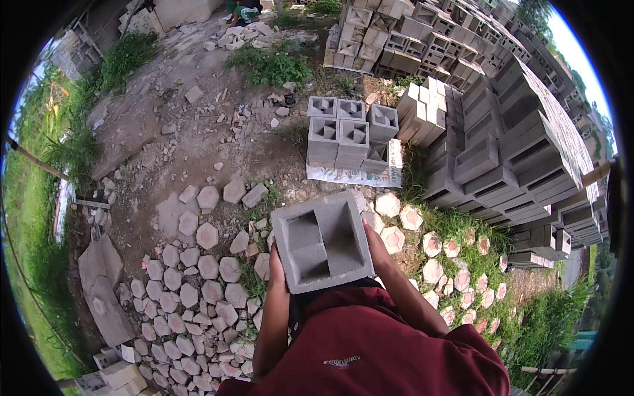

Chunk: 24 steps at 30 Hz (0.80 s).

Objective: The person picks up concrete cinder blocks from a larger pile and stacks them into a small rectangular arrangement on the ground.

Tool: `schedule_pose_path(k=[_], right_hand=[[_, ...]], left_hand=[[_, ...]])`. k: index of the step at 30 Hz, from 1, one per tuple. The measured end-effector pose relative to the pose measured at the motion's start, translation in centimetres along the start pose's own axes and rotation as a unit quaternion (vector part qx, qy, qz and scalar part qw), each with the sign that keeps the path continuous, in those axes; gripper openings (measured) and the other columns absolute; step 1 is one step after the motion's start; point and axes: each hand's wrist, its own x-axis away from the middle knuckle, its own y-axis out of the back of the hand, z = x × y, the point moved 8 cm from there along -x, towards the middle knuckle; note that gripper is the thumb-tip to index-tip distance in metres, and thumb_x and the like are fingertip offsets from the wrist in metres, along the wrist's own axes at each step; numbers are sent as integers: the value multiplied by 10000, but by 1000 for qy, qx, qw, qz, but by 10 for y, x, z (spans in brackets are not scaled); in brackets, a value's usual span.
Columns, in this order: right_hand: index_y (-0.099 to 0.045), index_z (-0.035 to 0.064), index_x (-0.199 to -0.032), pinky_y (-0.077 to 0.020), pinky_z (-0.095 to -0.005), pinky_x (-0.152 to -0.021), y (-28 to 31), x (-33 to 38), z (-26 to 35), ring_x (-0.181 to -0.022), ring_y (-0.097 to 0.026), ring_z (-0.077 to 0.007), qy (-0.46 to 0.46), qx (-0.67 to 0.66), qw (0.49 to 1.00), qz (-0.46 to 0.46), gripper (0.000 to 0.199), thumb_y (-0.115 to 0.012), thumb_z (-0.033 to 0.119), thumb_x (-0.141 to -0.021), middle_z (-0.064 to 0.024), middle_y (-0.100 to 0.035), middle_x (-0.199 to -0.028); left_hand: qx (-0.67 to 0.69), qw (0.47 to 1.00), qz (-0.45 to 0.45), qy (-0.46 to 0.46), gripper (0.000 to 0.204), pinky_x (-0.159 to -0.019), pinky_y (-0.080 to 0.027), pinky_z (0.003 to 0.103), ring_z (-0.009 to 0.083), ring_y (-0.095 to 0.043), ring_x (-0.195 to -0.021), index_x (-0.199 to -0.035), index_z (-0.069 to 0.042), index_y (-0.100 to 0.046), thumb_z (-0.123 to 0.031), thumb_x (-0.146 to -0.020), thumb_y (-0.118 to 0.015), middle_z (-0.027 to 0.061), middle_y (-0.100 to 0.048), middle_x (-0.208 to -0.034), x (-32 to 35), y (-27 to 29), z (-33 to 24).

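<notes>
A square grey concrete ventilation block [322, 243] is held up in front of my body, its recessed, angled openings facing up. My left hand [277, 269] presses against its left side, and my right hand [375, 243] grips the right side. Most of the fingers are hidden behind and under the block. Just ahead on the ground stands a small group of similar grey blocks [339, 135], set on a white printed sack [353, 178].
Tall stacks of concrete blocks [508, 138] rise on the right, with more rows [422, 39] behind. Hexagonal pavers [208, 235] lie loosely over the ground on both sides. Rubble [249, 33] and weeds [274, 63] lie farther off, near a partly visible person [246, 12].
</notes>
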Motion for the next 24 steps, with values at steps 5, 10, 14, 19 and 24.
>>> schedule_pose_path(k=[5,10,14,19,24], right_hand=[[-462,-5,-1299,-439,-294,-902,-28,-59,58,-1046,-533,-170,9,40,999,-8,667,-361,549,-943,-131,-542,-1183],[-419,32,-1339,-450,-316,-918,-37,-154,82,-1047,-557,-200,1,-60,996,-59,661,-319,555,-948,-120,-533,-1209],[-393,53,-1359,-447,-332,-932,-50,-238,104,-1077,-549,-212,-20,-117,991,-69,650,-317,551,-948,-124,-524,-1226],[-384,74,-1365,-425,-342,-956,-76,-306,159,-1130,-516,-218,-59,-159,981,-97,653,-329,565,-937,-108,-503,-1261],[-382,53,-1371,-375,-318,-980,-56,-362,183,-1139,-492,-204,-15,-111,964,-240,693,-357,582,-925,-104,-496,-1276]], left_hand=[[5,998,59,35,518,-902,-464,404,265,-572,-1026,-1232,-67,-516,-469,-937,-375,104,-585,-1147,-74,-47,-47],[-33,997,54,45,539,-907,-463,394,260,-573,-1031,-1242,-66,-514,-489,-936,-375,105,-585,-1158,-178,-78,-82],[-48,988,103,102,537,-932,-434,378,238,-546,-1067,-1248,-62,-511,-480,-949,-357,91,-577,-1176,-276,-107,-105],[-85,987,73,112,491,-919,-432,361,217,-555,-1038,-1206,-56,-540,-421,-960,-322,80,-586,-1167,-375,-122,-132],[-118,965,81,219,461,-870,-469,353,209,-587,-975,-1181,-55,-556,-393,-950,-346,74,-614,-1108,-439,-168,-147]])
